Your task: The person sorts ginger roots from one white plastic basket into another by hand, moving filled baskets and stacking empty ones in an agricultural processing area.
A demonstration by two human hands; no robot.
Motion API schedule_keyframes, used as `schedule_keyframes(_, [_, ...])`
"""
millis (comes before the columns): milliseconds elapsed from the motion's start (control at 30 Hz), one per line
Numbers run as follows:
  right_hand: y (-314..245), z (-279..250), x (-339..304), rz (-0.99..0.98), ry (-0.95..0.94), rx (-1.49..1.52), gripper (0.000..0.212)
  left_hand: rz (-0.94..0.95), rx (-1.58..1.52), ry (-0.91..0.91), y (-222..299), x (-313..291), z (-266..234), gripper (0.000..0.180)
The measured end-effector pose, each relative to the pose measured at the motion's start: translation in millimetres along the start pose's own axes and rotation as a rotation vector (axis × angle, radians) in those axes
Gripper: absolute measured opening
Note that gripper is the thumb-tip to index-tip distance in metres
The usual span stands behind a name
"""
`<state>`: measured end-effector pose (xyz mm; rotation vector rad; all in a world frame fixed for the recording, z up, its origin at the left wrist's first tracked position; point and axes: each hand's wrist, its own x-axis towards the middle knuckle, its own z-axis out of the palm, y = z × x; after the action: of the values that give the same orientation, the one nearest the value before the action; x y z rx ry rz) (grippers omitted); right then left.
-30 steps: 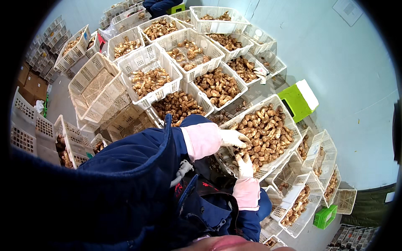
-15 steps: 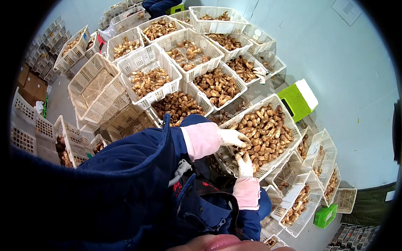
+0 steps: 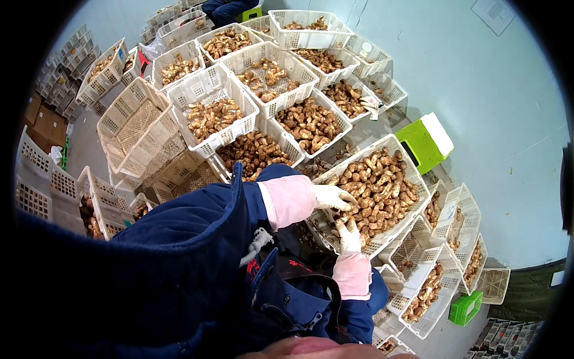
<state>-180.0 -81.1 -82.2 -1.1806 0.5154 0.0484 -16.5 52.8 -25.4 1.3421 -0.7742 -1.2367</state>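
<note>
A white plastic crate in front of me holds a heap of brown mushrooms with pale stems. Both my hands wear white gloves with pink cuffs and work at the crate's near left side. My left hand reaches in from the left, its fingers bent down at the heap's edge; whatever they grip is hidden. Just below it, my right hand points up toward the heap. Its thumb and fingers are apart at the tips, touching the nearest mushrooms.
More white crates of mushrooms stand stacked ahead and to the left. A bare crate tilts at the left. Beyond my crate is a green and white stool by the wall. Crates and a green basket stand right. Someone's legs show far off.
</note>
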Motion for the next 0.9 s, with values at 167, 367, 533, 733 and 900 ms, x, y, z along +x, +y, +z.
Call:
schedule_keyframes(167, [3.9, -3.2, 3.0, 0.003, -0.012, -0.017, 0.045, 0.033, 0.013, 0.002, -7.0, 2.6, -2.6, 0.049])
schedule_keyframes(367, [0.9, -1.0, 0.5, 0.012, -0.012, -0.018, 0.045, 0.054, 0.031, 0.004, -8.4, 2.7, -3.0, 0.048])
schedule_keyframes(533, [-0.3, 1.0, 0.1, -0.038, -0.045, 0.004, 0.046, 0.009, 0.084, 0.002, -2.6, -1.3, -2.9, 0.050])
schedule_keyframes(733, [5.2, -5.0, 4.5, -0.015, -0.016, 0.014, 0.047, 0.111, 0.173, -0.001, -8.8, 4.9, -7.2, 0.048])
schedule_keyframes(900, [3.9, -6.2, 2.7, -0.004, 0.021, -0.009, 0.043, 0.031, 0.123, 0.007, 7.4, -3.6, 1.3, 0.051])
